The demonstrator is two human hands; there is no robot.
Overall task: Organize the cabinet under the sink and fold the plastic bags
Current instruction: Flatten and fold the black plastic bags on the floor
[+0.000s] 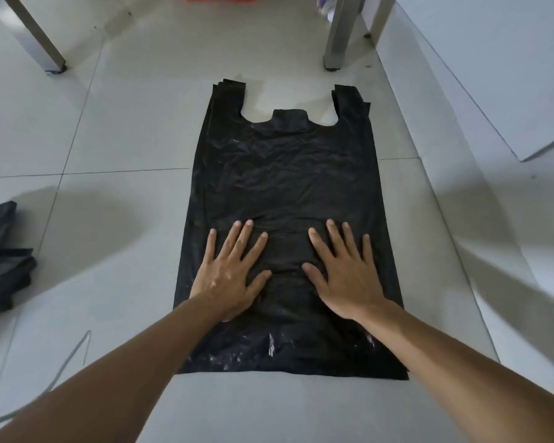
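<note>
A black plastic bag (285,174) lies spread flat on the white tiled floor, its two handles pointing away from me. My left hand (229,273) presses flat on the bag's lower left part, fingers straight and spread. My right hand (346,270) lies flat on the lower right part in the same way. Both palms face down, a hand's width apart. Creases run across the bag above the fingertips.
A heap of dark folded bags (4,257) sits at the left edge. Two metal table legs (338,33) stand at the back. A white panel (493,75) leans at the right. A thin grey cable (74,353) runs over the floor at lower left.
</note>
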